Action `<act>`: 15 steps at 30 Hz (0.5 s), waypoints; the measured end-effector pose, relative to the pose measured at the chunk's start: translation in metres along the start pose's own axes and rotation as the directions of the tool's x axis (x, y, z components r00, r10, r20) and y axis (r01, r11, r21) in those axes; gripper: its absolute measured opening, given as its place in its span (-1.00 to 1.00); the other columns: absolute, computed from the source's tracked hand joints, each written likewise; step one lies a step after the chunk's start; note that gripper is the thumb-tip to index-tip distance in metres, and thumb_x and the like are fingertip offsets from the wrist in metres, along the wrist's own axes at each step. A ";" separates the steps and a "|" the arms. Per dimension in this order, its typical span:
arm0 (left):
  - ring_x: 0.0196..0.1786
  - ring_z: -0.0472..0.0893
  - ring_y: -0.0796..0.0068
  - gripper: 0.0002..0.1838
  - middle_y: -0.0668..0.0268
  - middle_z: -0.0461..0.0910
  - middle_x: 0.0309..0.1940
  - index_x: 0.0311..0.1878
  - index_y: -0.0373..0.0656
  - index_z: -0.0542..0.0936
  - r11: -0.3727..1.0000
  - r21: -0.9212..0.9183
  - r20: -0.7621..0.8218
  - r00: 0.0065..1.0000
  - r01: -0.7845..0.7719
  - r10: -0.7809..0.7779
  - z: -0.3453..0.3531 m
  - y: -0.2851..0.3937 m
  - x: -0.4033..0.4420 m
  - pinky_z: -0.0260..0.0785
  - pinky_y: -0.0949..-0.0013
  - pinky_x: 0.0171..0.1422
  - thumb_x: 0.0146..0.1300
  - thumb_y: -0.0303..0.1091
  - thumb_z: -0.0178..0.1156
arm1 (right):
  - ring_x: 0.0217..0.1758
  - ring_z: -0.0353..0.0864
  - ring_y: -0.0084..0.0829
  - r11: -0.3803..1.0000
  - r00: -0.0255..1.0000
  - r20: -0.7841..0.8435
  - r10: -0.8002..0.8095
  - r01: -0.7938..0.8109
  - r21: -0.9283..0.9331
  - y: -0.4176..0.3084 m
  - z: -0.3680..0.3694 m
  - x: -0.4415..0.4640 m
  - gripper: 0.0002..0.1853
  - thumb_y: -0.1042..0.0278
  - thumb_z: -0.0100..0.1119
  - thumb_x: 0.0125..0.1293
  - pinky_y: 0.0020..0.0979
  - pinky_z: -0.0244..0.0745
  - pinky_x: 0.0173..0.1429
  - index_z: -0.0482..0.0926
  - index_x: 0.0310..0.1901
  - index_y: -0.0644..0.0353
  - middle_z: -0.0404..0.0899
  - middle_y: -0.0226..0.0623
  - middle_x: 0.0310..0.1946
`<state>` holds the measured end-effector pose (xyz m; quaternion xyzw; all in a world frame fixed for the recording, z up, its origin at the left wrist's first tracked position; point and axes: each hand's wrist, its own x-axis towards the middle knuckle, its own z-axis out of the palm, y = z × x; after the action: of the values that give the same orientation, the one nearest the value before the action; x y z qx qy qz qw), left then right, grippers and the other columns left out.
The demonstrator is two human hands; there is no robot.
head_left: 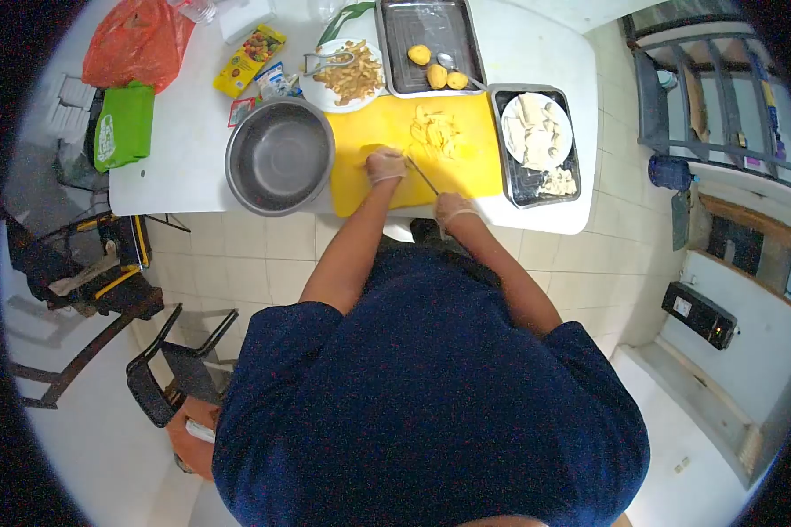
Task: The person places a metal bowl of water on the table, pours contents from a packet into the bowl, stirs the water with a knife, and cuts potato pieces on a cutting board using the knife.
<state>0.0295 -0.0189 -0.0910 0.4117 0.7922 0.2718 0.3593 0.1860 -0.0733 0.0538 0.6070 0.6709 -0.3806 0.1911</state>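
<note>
On the yellow cutting board [351,191], my left hand [385,165] in a clear glove is curled down, its fingers closed. What lies under those fingers is hidden. My right hand [455,211], also gloved, grips a knife [424,176] at the board's front edge. The blade slants up and left, its tip close to my left hand. Just beyond it lies a loose pile of cut potato strips [435,132]. Peeled potatoes [437,76] sit with a spoon [448,61] in the dark tray [404,35] behind the board.
Left of the board stands a grey basin [280,156]. Behind it, a white plate [323,98] holds peelings [353,77] and a peeler [330,61]. A second tray [520,191] with a plate of pale pieces [534,132] is at right. A person's hand [193,430] shows lower left.
</note>
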 end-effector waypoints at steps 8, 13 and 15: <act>-0.45 0.64 0.34 -0.90 0.26 0.63 -0.56 -0.56 -0.06 0.63 0.999 0.051 0.047 0.999 0.005 -0.007 0.013 -0.021 0.014 0.49 0.31 -0.30 -0.13 -0.28 0.29 | -0.05 0.59 -0.04 0.999 0.997 0.057 0.052 -0.053 0.009 -0.007 -0.013 -0.016 -0.70 0.30 -0.07 0.23 -0.12 0.48 0.04 0.55 -0.14 0.30 0.56 0.06 -0.12; -0.51 0.61 0.44 -0.92 0.35 0.60 -0.61 -0.59 -0.08 0.59 0.974 -0.188 0.165 0.982 0.125 -0.094 0.024 -0.039 0.025 0.47 0.36 -0.37 -0.10 -0.34 0.28 | -0.05 0.57 0.01 0.995 0.999 0.018 0.051 -0.052 0.084 0.022 0.024 -0.009 -0.70 0.24 -0.04 0.23 -0.08 0.46 0.05 0.52 -0.13 0.26 0.56 0.07 -0.13; -0.52 0.61 0.45 -0.92 0.33 0.63 -0.58 -0.53 -0.11 0.63 0.994 -0.093 0.102 0.994 0.056 -0.047 -0.002 -0.002 0.003 0.48 0.37 -0.36 -0.12 -0.34 0.29 | -0.07 0.57 0.05 0.984 0.996 -0.007 0.093 -0.091 0.152 0.022 0.028 -0.014 -0.71 0.22 -0.04 0.23 -0.05 0.46 0.03 0.52 -0.16 0.25 0.57 0.07 -0.16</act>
<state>0.0256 -0.0173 -0.0924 0.3864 0.7697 0.2792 0.4247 0.2044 -0.1037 0.0400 0.6527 0.6128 -0.4168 0.1572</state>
